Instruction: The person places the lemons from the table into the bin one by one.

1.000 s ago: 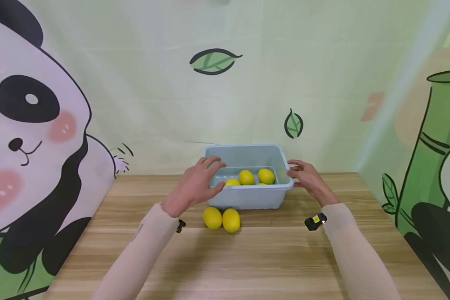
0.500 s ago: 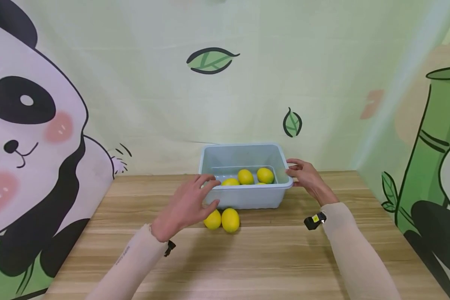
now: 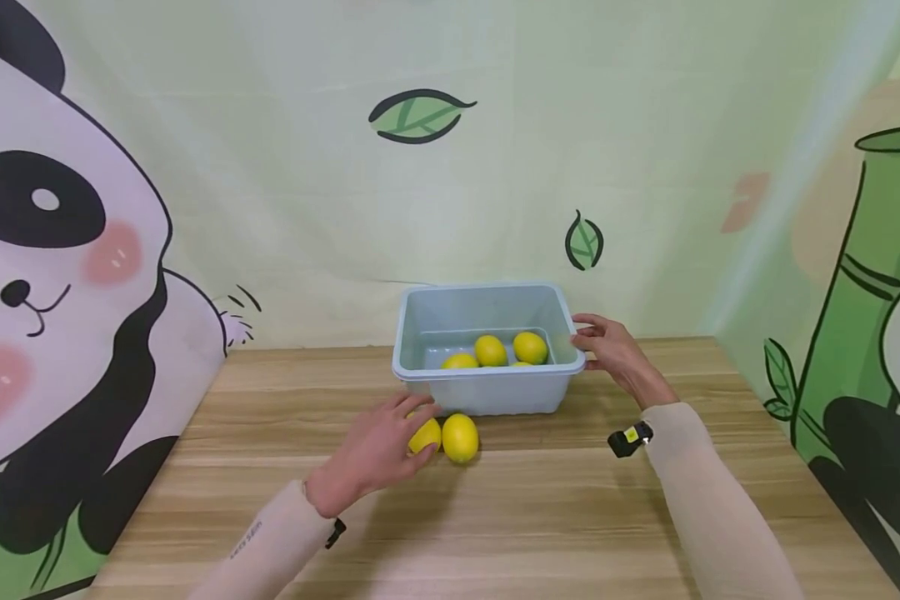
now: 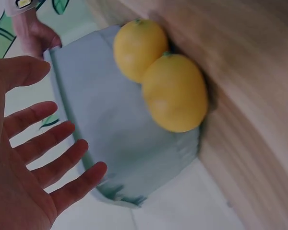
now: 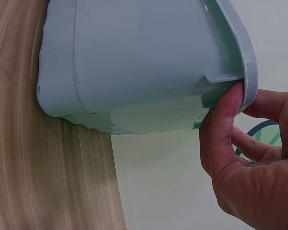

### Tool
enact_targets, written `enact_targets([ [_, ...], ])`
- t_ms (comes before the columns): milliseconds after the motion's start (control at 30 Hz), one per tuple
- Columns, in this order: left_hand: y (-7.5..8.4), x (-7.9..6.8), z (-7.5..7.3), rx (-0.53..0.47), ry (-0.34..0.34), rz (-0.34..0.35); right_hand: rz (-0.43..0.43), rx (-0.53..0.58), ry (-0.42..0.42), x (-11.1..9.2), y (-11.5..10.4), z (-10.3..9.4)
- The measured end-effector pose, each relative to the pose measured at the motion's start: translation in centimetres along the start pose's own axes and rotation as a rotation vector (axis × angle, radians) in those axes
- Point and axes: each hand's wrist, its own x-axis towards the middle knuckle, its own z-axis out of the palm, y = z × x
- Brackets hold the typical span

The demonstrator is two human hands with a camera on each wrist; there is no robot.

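Two yellow lemons lie side by side on the table against the front of a pale blue plastic bin (image 3: 487,393). My left hand (image 3: 371,450) reaches over the left lemon (image 3: 425,437), thumb and fingers spread around it; the right lemon (image 3: 461,439) is beside it. In the left wrist view that hand (image 4: 33,158) has its fingers apart and a gap to both lemons (image 4: 175,93). My right hand (image 3: 617,354) pinches the bin's right rim, and the right wrist view shows the curled fingers (image 5: 222,120) under its lip. Several lemons (image 3: 491,351) sit inside the bin.
The bin stands at the back of a wood-grain table (image 3: 555,517), close to a pale green cloth backdrop (image 3: 307,208) printed with a panda, leaves and bamboo. Wood surface extends in front of the lemons and to both sides.
My left hand has moved from above the bin's left front corner down towards me, to the left lemon. The right hand stays on the bin rim; the lemons have not moved.
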Motion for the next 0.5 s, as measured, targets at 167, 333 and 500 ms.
enact_targets([
  [167, -0.4, -0.3, 1.2, -0.028, -0.032, -0.01, -0.001, 0.001, 0.002, 0.0, -0.2, 0.0],
  [333, -1.2, -0.3, 2.7, -0.037, -0.06, -0.019, 0.004, 0.005, 0.003, 0.0, -0.2, 0.0],
  [500, -2.0, -0.3, 4.0, -0.023, -0.074, -0.02, 0.004, 0.011, -0.006, 0.1, -0.1, 0.0],
])
